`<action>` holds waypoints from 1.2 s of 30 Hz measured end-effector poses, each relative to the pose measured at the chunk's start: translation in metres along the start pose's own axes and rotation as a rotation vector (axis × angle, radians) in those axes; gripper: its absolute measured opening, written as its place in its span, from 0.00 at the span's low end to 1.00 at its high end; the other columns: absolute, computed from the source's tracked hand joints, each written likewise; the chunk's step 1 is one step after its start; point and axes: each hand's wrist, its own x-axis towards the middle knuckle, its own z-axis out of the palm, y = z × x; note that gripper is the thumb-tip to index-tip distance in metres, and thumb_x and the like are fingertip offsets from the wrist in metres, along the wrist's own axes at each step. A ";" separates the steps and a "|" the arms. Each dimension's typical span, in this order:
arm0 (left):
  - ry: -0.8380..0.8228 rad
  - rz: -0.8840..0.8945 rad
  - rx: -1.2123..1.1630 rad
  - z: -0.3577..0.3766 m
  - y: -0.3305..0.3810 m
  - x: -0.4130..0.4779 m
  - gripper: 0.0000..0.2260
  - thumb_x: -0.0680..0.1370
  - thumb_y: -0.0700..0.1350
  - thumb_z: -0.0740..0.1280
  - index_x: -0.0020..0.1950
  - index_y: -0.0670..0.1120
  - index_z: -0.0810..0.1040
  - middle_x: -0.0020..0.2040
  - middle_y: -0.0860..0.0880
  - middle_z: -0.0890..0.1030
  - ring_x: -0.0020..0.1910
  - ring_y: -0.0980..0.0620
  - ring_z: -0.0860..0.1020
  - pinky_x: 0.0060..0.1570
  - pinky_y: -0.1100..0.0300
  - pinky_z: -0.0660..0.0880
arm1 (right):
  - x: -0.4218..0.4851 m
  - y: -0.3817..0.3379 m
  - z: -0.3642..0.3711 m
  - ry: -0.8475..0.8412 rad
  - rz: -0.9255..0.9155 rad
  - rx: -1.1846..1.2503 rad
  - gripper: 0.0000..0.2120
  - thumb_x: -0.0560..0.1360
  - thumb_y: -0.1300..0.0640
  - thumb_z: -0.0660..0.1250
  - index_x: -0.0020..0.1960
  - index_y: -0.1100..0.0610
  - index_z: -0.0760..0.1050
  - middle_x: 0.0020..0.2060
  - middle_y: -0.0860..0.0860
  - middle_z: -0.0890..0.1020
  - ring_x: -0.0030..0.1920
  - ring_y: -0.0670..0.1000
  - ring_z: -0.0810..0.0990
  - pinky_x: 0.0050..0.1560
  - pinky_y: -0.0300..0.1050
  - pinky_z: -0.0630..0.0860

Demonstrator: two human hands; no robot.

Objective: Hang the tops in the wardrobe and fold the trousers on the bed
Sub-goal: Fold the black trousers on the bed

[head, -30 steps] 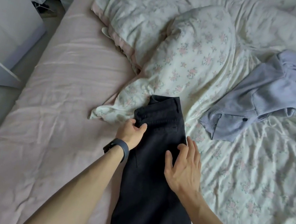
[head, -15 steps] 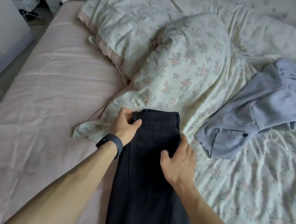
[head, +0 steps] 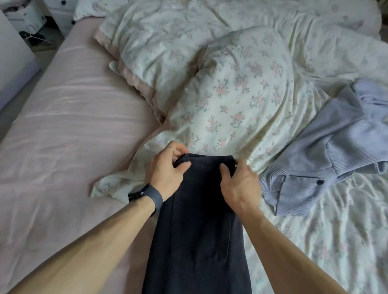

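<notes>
Dark trousers (head: 199, 236) lengthwise on bed (head: 65, 127); lilac top (head: 353, 150) crumpled beside.

- I see soft, even daylight with no glare, and I cannot tell where it comes from.
- Shadows are faint, just thin ones in the folds of the duvet (head: 246, 91).
- The dark trousers (head: 198, 248) lose most surface detail.
- Wide-angle distortion curves the left edge of the bed (head: 36, 148), and the far corners look soft.

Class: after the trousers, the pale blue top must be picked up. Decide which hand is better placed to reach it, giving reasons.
Probably the right hand: the pale blue top lies just to its right, while the left hand is across the trousers from it. Both grip the trousers now.
</notes>
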 end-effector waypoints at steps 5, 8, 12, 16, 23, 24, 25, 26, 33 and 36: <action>-0.003 -0.091 0.068 0.008 0.004 0.010 0.10 0.75 0.41 0.73 0.49 0.53 0.76 0.41 0.61 0.78 0.41 0.62 0.77 0.36 0.71 0.71 | 0.003 0.005 0.005 0.109 0.019 0.134 0.17 0.82 0.46 0.61 0.62 0.57 0.71 0.53 0.54 0.80 0.56 0.58 0.77 0.54 0.56 0.76; 0.005 -0.185 0.050 0.019 0.001 0.015 0.06 0.78 0.47 0.71 0.51 0.53 0.75 0.43 0.57 0.78 0.47 0.50 0.80 0.44 0.56 0.77 | 0.014 0.010 0.009 0.073 0.049 0.123 0.18 0.81 0.45 0.61 0.64 0.56 0.69 0.54 0.54 0.80 0.55 0.59 0.79 0.52 0.56 0.77; 0.233 0.104 0.292 0.020 -0.008 -0.002 0.14 0.78 0.53 0.69 0.61 0.49 0.76 0.59 0.48 0.75 0.58 0.45 0.74 0.54 0.49 0.73 | -0.007 0.017 0.015 0.267 -0.125 -0.052 0.25 0.81 0.41 0.60 0.72 0.55 0.67 0.69 0.54 0.72 0.67 0.59 0.70 0.65 0.56 0.69; 0.147 0.514 0.580 0.033 -0.034 -0.067 0.26 0.80 0.53 0.61 0.77 0.48 0.65 0.78 0.49 0.63 0.77 0.49 0.62 0.73 0.46 0.61 | -0.065 0.040 0.033 0.309 -0.481 -0.209 0.27 0.83 0.47 0.54 0.80 0.53 0.59 0.81 0.51 0.57 0.80 0.52 0.56 0.76 0.54 0.58; -0.224 0.341 0.933 0.045 -0.050 -0.027 0.26 0.82 0.60 0.39 0.81 0.59 0.41 0.82 0.56 0.40 0.80 0.56 0.38 0.72 0.42 0.28 | -0.020 0.053 0.053 -0.010 -0.408 -0.512 0.30 0.83 0.41 0.36 0.82 0.51 0.39 0.81 0.45 0.39 0.78 0.44 0.32 0.79 0.57 0.35; -0.254 0.334 0.931 0.048 -0.052 -0.020 0.26 0.82 0.60 0.38 0.80 0.60 0.40 0.81 0.57 0.40 0.79 0.57 0.37 0.73 0.41 0.29 | -0.016 0.055 0.056 -0.013 -0.383 -0.511 0.30 0.83 0.41 0.35 0.82 0.50 0.39 0.81 0.44 0.39 0.78 0.43 0.32 0.78 0.56 0.33; -0.298 0.327 0.914 0.053 -0.054 -0.016 0.26 0.81 0.61 0.38 0.80 0.61 0.39 0.81 0.58 0.39 0.79 0.58 0.37 0.73 0.41 0.31 | -0.015 0.059 0.058 -0.018 -0.359 -0.493 0.30 0.82 0.40 0.35 0.82 0.50 0.39 0.80 0.43 0.39 0.78 0.42 0.32 0.77 0.56 0.33; -0.344 0.316 0.885 0.055 -0.056 -0.013 0.27 0.81 0.62 0.38 0.80 0.63 0.39 0.81 0.59 0.39 0.79 0.59 0.36 0.74 0.41 0.32 | -0.015 0.061 0.060 -0.023 -0.341 -0.471 0.31 0.82 0.39 0.35 0.82 0.49 0.39 0.80 0.43 0.39 0.78 0.41 0.32 0.77 0.56 0.34; -0.314 0.449 0.840 0.015 -0.039 -0.037 0.26 0.84 0.53 0.52 0.82 0.57 0.50 0.82 0.54 0.48 0.81 0.55 0.46 0.78 0.45 0.41 | -0.052 0.051 0.043 0.018 -0.273 -0.422 0.31 0.84 0.40 0.42 0.82 0.50 0.41 0.81 0.48 0.40 0.80 0.47 0.35 0.79 0.61 0.38; -0.240 0.456 0.715 -0.001 -0.045 -0.132 0.26 0.83 0.52 0.53 0.82 0.52 0.55 0.82 0.52 0.51 0.81 0.53 0.49 0.78 0.44 0.46 | -0.137 0.065 0.038 0.092 -0.387 -0.391 0.30 0.84 0.41 0.48 0.83 0.50 0.47 0.82 0.51 0.46 0.81 0.50 0.40 0.79 0.61 0.40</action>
